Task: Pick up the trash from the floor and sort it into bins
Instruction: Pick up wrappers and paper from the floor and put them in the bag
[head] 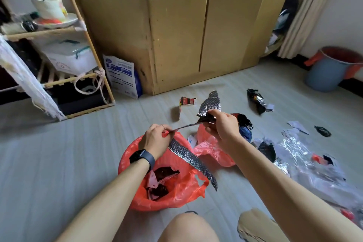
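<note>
Both hands hold a long strip of silver bubble wrap (188, 155) above a bin lined with a red bag (176, 192). My left hand (157, 140) pinches its middle, and the lower end hangs over the bin's rim. My right hand (222, 124) grips the upper part, whose end sticks up behind the fingers. Torn wrappers (159, 182) lie inside the bin. A second red bag (212, 149) sits just right of it.
Loose trash lies on the floor: a red carton scrap (187, 101), a black snack bag (257, 100), foil and clear plastic (306, 159) at right. A blue bin with a red liner (330, 70) stands far right. A wooden cabinet (176, 41) and a shelf rack (59, 55) are behind.
</note>
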{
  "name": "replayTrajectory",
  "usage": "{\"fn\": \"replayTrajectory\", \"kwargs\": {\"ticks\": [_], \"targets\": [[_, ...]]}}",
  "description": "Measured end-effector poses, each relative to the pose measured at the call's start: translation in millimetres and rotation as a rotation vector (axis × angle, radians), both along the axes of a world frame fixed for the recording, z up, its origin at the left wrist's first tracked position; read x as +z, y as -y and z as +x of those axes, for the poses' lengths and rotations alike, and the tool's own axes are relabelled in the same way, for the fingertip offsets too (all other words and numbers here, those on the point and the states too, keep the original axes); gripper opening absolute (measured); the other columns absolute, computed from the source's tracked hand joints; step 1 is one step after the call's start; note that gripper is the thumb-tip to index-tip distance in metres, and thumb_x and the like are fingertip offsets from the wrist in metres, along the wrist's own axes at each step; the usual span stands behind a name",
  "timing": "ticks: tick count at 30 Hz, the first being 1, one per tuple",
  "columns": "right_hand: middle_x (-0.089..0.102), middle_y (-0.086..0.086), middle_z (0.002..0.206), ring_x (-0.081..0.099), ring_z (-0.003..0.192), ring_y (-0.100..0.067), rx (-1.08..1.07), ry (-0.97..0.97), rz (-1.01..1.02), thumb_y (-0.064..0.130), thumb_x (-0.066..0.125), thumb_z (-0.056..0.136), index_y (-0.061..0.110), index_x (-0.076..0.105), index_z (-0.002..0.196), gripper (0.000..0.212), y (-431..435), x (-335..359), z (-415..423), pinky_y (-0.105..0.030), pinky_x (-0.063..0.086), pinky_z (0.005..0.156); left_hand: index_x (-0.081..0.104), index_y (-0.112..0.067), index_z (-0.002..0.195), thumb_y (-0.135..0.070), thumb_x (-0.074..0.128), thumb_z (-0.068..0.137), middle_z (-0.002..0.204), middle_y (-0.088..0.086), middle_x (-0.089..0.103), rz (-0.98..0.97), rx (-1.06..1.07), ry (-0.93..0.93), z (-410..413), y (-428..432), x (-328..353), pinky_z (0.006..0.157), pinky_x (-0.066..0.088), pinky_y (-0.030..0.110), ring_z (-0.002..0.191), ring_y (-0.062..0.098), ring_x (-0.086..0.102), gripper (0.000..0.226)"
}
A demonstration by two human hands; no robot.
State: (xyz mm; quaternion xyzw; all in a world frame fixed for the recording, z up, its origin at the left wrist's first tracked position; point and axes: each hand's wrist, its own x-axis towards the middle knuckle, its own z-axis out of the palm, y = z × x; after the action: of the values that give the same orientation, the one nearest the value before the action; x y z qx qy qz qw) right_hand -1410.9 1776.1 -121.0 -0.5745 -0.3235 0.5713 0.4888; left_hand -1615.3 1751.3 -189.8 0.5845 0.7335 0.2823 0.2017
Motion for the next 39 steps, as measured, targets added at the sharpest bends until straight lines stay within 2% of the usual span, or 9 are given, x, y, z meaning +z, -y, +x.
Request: {"fn": "replayTrajectory", "kwargs": {"ticks": [6,9,12,21,25,28,32,36,39], "targets": [[0.076,-0.002,0.076,0.075,0.069,-0.021,0.082,0.421,0.006,0.031,0.064,0.083,0.019,0.070,0.086,0.014,4.0,-47.8,6.8,-0.049,0.062,0.075,0.057,-0.036,0.118,-0.035,0.046,0.097,0.105,0.008,0.070,0.003,0.102,-0.338,-34.6,-10.5,-0.1,0.069,0.049,0.036,0.090,0.039,0.063,0.024],[0.073,0.001,0.074,0.069,0.054,-0.008,0.261,0.665,0.006,0.018,0.063,0.087,0.019,0.066,0.095,0.009,22.2,-66.4,1.2,-0.026,0.058,0.054,0.062,-0.034,0.122,-0.026,0.044,0.100,0.116,0.006,0.062,0.094,0.177,-0.389,-64.0,-19.0,7.8,0.069,0.045,0.036,0.090,0.039,0.062,0.029],[0.074,-0.005,0.076,0.071,0.060,-0.017,0.643,0.877,-0.026,0.015,0.064,0.079,0.015,0.068,0.092,0.014,35.8,-82.8,-9.1,-0.030,0.059,0.057,0.063,-0.030,0.120,-0.024,0.046,0.100,0.118,0.008,0.057,0.117,0.228,-0.394,-85.5,-26.8,14.3,0.069,0.043,0.037,0.089,0.041,0.060,0.027],[0.073,-0.007,0.110,0.070,0.098,-0.023,0.906,1.066,-0.021,0.038,0.072,0.080,0.017,0.053,0.140,0.066,33.0,-95.7,-21.1,-0.036,0.057,0.086,0.060,-0.030,0.118,-0.033,0.066,0.091,0.090,-0.005,0.070,0.161,0.206,0.030,-67.4,-24.4,33.6,0.074,0.044,0.029,0.091,0.024,0.064,0.028],[0.070,-0.005,0.118,0.068,0.104,-0.021,0.805,1.098,0.059,0.042,0.068,0.086,0.020,0.052,0.138,0.059,34.4,-76.8,1.3,-0.037,0.055,0.092,0.051,-0.043,0.112,-0.044,0.078,0.078,0.083,-0.009,0.069,0.128,0.179,0.326,-48.6,-26.5,51.1,0.084,0.053,0.037,0.090,0.020,0.067,0.044],[0.069,-0.001,0.121,0.068,0.104,-0.014,0.561,0.833,0.221,0.047,0.067,0.090,0.024,0.051,0.134,0.052,38.6,-49.4,15.3,-0.034,0.055,0.093,0.049,-0.052,0.098,-0.054,0.079,0.064,0.081,-0.004,0.074,0.124,0.086,0.464,-30.4,-27.9,63.2,0.082,0.057,0.049,0.084,0.023,0.071,0.046],[0.070,-0.004,0.117,0.071,0.095,-0.009,0.470,0.506,0.353,0.044,0.082,0.078,0.041,0.051,0.127,0.058,43.8,-5.8,26.6,-0.035,0.061,0.085,0.065,-0.034,0.089,-0.043,0.083,0.067,0.086,0.008,0.076,0.073,-0.066,0.621,11.9,-26.7,86.2,0.076,0.060,0.050,0.087,0.030,0.073,0.030],[0.068,0.009,0.095,0.067,0.068,-0.003,0.384,0.655,0.483,0.025,0.086,0.076,0.043,0.051,0.135,0.072,48.8,28.6,45.9,-0.022,0.057,0.069,0.069,-0.018,0.100,-0.025,0.079,0.083,0.102,0.014,0.074,0.000,-0.180,0.742,61.5,-28.5,108.3,0.067,0.056,0.031,0.086,0.021,0.071,0.021],[0.068,0.012,0.076,0.056,0.057,0.001,0.198,0.782,0.522,0.022,0.082,0.079,0.032,0.073,0.108,0.032,45.0,36.1,68.6,-0.021,0.047,0.064,0.071,-0.010,0.098,-0.027,0.077,0.086,0.087,0.009,0.073,-0.023,-0.261,0.687,92.7,-25.6,122.5,0.057,0.053,0.026,0.067,0.017,0.066,0.021]]}}
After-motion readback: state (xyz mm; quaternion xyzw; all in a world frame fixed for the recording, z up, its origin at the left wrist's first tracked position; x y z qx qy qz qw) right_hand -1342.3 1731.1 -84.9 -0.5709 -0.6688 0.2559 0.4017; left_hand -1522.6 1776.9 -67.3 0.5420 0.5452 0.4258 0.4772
